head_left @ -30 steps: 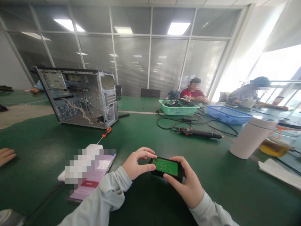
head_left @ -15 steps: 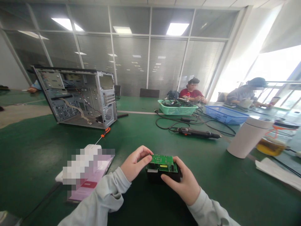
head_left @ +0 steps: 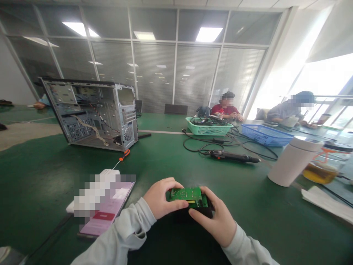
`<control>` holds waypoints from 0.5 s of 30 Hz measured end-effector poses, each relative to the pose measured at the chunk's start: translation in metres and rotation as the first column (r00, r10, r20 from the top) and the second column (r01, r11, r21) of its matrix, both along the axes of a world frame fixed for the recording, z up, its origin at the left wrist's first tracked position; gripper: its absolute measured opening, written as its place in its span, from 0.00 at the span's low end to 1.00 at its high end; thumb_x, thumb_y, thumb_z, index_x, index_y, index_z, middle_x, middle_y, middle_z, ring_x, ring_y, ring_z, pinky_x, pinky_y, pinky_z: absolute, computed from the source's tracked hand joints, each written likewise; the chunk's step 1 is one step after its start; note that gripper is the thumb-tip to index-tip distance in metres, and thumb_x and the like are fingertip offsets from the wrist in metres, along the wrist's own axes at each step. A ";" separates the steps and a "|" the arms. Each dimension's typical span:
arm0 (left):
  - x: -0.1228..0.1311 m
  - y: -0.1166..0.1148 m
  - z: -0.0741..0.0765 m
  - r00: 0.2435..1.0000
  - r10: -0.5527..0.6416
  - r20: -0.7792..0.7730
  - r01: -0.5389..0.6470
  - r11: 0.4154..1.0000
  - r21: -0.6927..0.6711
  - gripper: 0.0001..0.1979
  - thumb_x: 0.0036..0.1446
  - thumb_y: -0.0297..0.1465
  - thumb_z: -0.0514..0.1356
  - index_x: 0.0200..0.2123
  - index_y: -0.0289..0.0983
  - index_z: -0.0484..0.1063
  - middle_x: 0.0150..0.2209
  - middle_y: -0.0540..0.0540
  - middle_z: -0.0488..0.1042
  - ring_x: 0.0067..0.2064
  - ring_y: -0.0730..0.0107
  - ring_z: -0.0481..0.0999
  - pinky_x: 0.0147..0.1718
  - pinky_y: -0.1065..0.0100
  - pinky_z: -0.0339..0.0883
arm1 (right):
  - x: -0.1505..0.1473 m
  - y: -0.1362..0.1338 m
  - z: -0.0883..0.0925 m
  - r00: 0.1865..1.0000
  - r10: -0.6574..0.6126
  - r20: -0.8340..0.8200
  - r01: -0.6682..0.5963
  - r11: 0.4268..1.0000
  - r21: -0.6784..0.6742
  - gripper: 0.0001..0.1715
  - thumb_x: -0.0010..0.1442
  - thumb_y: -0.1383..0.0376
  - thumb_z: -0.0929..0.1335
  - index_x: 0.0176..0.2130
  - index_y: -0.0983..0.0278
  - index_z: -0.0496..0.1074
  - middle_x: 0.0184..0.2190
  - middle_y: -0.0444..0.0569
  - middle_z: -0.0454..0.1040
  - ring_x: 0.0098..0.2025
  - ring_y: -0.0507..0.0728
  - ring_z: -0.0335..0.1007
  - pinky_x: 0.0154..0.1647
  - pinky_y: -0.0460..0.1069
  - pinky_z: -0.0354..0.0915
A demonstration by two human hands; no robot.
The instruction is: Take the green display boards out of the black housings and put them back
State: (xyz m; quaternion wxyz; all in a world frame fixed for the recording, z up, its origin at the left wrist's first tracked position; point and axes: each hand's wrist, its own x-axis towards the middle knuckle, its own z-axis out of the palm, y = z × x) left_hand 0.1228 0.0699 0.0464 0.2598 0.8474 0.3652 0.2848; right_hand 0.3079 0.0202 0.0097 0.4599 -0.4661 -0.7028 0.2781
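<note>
Fingers of left hand [head_left: 160, 198] and right hand [head_left: 213, 221] clamp a green circuit board [head_left: 185, 194], pink booklet [head_left: 106, 221] beside, computer case [head_left: 91, 114] ahead.

Only one feed on my end: the head cam, worn on the person's head, pointing forward and down, wide lens with bent edges. Close up at bottom centre are the left hand [head_left: 161, 198], right hand [head_left: 212, 217] and circuit board [head_left: 186, 194], over the green table [head_left: 55, 176]. Farther off at left, the open computer case [head_left: 91, 114]. Glass partition [head_left: 154, 73] far back, window [head_left: 325, 81] at right.
</note>
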 end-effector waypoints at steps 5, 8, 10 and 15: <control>0.002 0.000 -0.005 0.993 0.069 0.098 -0.066 0.997 -0.034 0.15 0.52 0.41 0.54 0.30 0.36 0.72 0.28 0.48 0.70 0.31 0.67 0.68 0.31 0.70 0.59 | -0.002 -0.001 -0.003 0.998 0.003 -0.065 -0.006 0.998 -0.056 0.30 0.49 0.60 0.69 0.50 0.65 0.58 0.43 0.51 0.67 0.45 0.60 0.63 0.47 0.53 0.61; 0.001 0.005 -0.009 0.965 0.141 0.222 -0.110 0.983 -0.147 0.16 0.54 0.41 0.52 0.28 0.35 0.73 0.28 0.48 0.73 0.32 0.66 0.70 0.32 0.70 0.59 | -0.002 -0.002 -0.004 0.987 0.039 -0.158 -0.061 0.988 -0.140 0.40 0.50 0.61 0.68 0.57 0.65 0.48 0.40 0.50 0.68 0.41 0.59 0.66 0.46 0.54 0.61; -0.001 0.010 -0.011 0.920 0.208 0.333 -0.120 0.957 -0.265 0.19 0.53 0.43 0.51 0.25 0.35 0.72 0.25 0.48 0.73 0.31 0.66 0.70 0.32 0.70 0.60 | -0.001 -0.001 -0.005 0.980 0.023 -0.196 -0.057 0.984 -0.170 0.42 0.50 0.60 0.68 0.58 0.65 0.46 0.35 0.48 0.69 0.36 0.58 0.67 0.41 0.54 0.63; -0.002 0.023 -0.018 0.785 0.414 0.462 -0.008 0.751 -0.660 0.24 0.48 0.48 0.54 0.26 0.31 0.74 0.19 0.47 0.72 0.23 0.68 0.70 0.27 0.68 0.62 | 0.003 0.003 -0.004 0.993 -0.010 -0.116 -0.008 0.988 -0.152 0.21 0.50 0.56 0.68 0.41 0.65 0.64 0.33 0.48 0.68 0.35 0.58 0.65 0.37 0.51 0.63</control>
